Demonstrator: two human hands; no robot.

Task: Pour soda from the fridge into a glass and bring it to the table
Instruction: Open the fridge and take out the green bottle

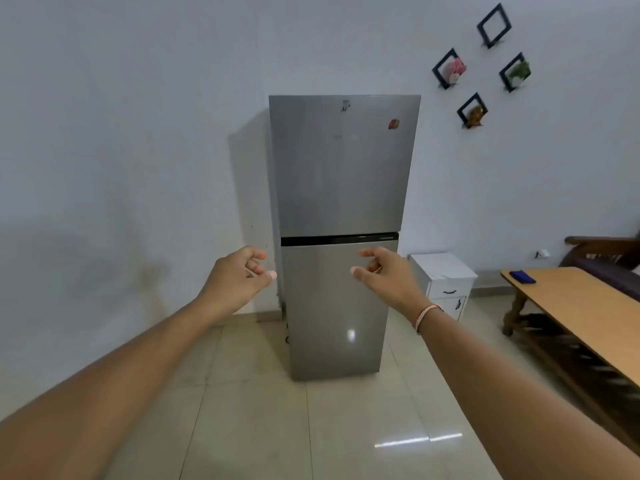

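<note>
Both hands, the left hand [242, 271] and the right hand [381, 270], were held out empty with fingers loosely curled. The closed two-door fridge [339, 237] stood beyond them, presumably with the soda inside. The bench [585, 306] lay well right of the right hand. No glass was seen.

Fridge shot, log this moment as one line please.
stage: approach | fridge: both doors closed | left hand: empty, raised | right hand: empty, raised | table: right

Bare forearms; pink thread wristband [425, 315]
</note>
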